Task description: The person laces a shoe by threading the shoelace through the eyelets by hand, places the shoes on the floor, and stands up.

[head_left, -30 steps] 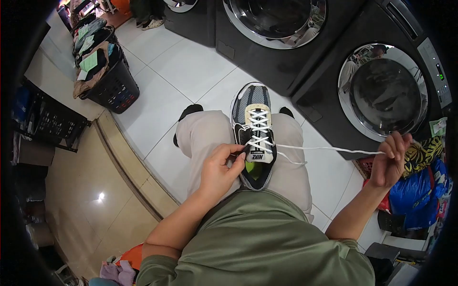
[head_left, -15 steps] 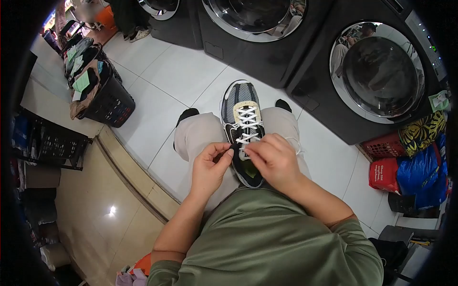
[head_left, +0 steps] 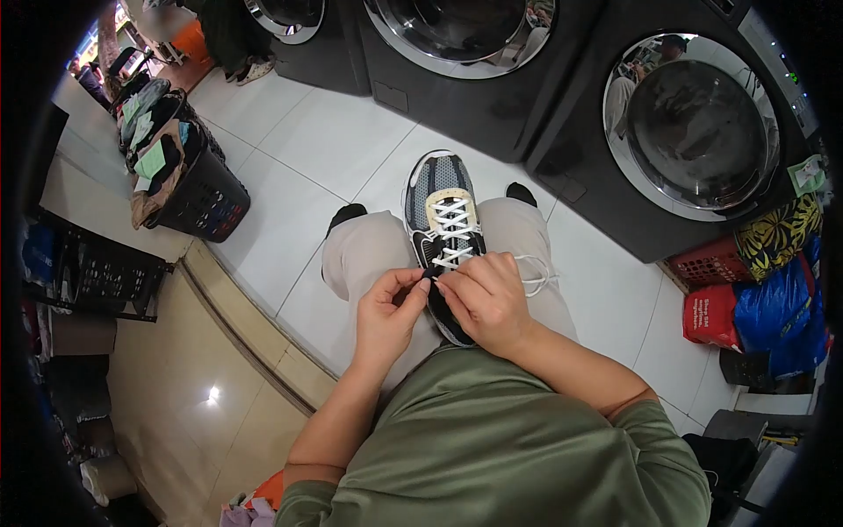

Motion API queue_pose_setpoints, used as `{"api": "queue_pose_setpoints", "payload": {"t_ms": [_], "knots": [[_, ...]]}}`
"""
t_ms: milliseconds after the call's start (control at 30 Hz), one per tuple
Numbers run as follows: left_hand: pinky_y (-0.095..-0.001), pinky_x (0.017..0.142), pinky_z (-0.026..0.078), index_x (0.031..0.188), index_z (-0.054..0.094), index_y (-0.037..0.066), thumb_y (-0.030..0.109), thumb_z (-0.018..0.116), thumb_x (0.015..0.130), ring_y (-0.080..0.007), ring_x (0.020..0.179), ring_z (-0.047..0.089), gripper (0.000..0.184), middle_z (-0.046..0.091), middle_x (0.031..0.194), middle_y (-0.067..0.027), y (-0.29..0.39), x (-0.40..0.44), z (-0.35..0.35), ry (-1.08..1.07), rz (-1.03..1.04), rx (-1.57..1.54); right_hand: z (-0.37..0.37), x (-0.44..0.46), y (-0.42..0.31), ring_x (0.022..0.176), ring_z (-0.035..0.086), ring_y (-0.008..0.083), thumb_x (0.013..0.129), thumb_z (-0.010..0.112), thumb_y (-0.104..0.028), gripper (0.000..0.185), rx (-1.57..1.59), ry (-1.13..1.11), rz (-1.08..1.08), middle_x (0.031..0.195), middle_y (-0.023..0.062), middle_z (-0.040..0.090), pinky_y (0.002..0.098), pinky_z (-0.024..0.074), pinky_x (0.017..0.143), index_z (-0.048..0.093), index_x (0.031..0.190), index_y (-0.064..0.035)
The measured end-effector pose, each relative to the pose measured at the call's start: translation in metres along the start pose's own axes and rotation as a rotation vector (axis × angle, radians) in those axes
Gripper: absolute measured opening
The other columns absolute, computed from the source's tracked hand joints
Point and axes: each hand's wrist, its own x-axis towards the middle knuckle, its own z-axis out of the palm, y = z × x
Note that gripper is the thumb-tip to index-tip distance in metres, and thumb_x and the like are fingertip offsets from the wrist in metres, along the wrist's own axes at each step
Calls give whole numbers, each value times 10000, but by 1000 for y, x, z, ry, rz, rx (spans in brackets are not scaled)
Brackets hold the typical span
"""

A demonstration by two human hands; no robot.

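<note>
At frame centre, thighs point(head_left: 369, 255) are propping the shoe point(head_left: 441, 176); the left hand point(head_left: 389, 303), fingers pinched, is steadying its side; the right hand point(head_left: 488, 297), likewise pinched, is gripping the lace point(head_left: 453, 218).

Bright indoor light. White glare spots the tan floor point(head_left: 162, 386) left of the left hand point(head_left: 389, 314). Beyond the right hand point(head_left: 492, 303), a washer door point(head_left: 694, 136) gleams with reflections. Fisheye edges bend, darkening to black.
</note>
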Motion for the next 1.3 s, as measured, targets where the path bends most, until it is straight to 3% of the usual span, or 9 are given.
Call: {"api": "queue_pose_setpoints", "payload": {"t_ms": [100,233,433,700,1000,1200,1300], "knots": [[-200,721,473,1116,670,-27,72,691,968,-43,807,583,179,675,937,7,-4,2,-1,20,27,36,2,1,1,722,535,241,740,789,-50,195,-16,21,-7,821,49,581,384,363,678,696,911,-51],[-204,744,478,1127,659,-36,67,678,974,-52,839,597,186,679,966,-7,-5,2,1,25,43,30,5,2,-1,730,536,241,743,785,-56,197,-58,58,-8,822,47,565,390,363,683,691,915,-50],[-234,792,512,1133,646,-42,41,650,982,-88,888,630,173,687,1006,-35,-4,9,-6,-7,-59,-102,3,-3,-1,754,543,240,765,774,-68,178,-78,-78,-25,834,43,555,388,362,718,683,916,-51],[-247,795,522,1124,645,-38,42,652,982,-95,863,632,164,691,1003,-42,-5,13,-12,-53,-100,-153,4,1,-3,756,543,243,766,775,-65,168,-46,-16,54,826,49,550,389,359,718,679,903,-62],[-228,788,499,1122,647,-8,34,665,973,-78,853,616,155,684,987,-21,-8,6,-5,-30,52,-61,-1,7,-6,785,538,266,776,723,-65,103,-57,-69,100,829,74,530,401,373,725,641,838,-61],[-217,771,486,1117,665,-23,20,672,966,-60,861,603,157,686,980,-18,-14,-5,3,17,227,171,-6,10,2,801,538,263,784,692,-64,77,5,-103,62,827,72,518,402,376,741,625,821,-57],[-211,769,485,1131,667,-31,17,673,964,-53,873,603,174,686,984,-13,-8,-5,6,34,179,50,-8,10,3,805,542,260,786,692,-66,78,53,-126,28,828,68,520,402,375,749,627,828,-58]]}}
